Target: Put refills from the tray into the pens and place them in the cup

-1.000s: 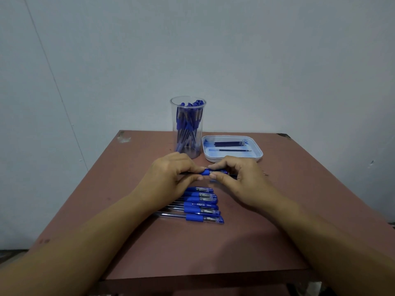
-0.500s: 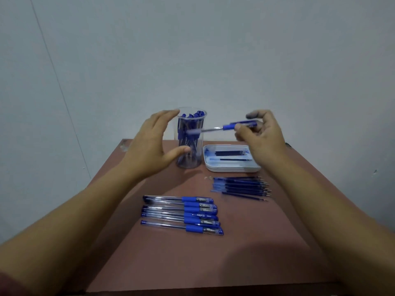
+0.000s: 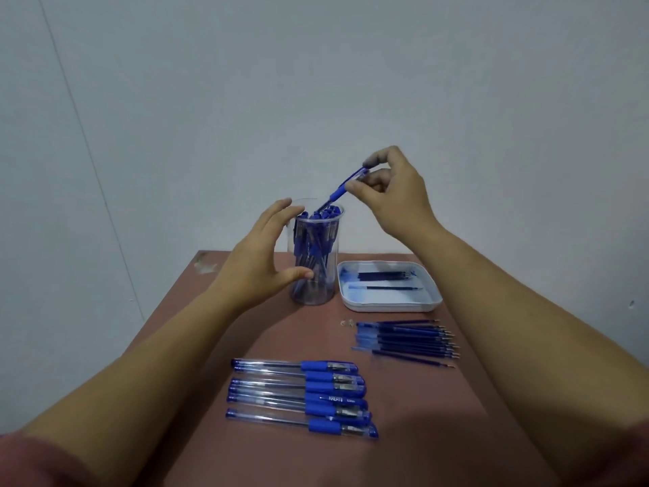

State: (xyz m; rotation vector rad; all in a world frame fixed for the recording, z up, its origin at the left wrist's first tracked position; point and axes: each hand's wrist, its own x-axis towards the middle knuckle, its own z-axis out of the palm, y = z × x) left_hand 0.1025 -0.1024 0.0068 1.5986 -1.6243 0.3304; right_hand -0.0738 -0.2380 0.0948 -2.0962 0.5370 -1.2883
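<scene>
My right hand (image 3: 393,198) pinches a blue pen (image 3: 342,189) by its capped end, tilted with its lower end dipping into the mouth of the clear cup (image 3: 312,254). The cup stands at the back of the table and holds several blue pens. My left hand (image 3: 260,261) curves round the cup's left side, fingers at the rim and thumb against the wall. A white tray (image 3: 388,304) to the right of the cup holds a few dark refills. Several pens (image 3: 302,398) lie in a row near the front.
Several loose refills (image 3: 407,340) lie in a bunch in front of the tray. A small clear bit (image 3: 346,323) lies left of them. The brown table (image 3: 421,416) ends at a grey wall behind the cup.
My hands rose from the table's middle, where both held the pen. The right hand carried the pen up over the cup and tipped it downward; the left hand moved to the cup's side.
</scene>
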